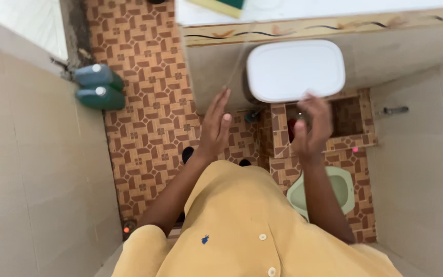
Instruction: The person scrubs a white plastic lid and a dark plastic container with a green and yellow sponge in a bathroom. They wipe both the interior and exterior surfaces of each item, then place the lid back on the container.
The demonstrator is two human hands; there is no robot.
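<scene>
Brown patterned bathroom floor tiles lie below us as our open left hand and blurred, loosely curled, empty right hand hover just before the white rounded plastic cistern lid, seemingly mid-reach, needing a two-sided grasp.

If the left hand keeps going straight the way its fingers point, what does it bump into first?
Probably the beige tiled wall under the patterned ledge. The left hand points up toward it, left of the white cistern lid. Depth is hard to judge, so it could be farther off.

Patterned brown tile floor carries two green bottles.
</scene>
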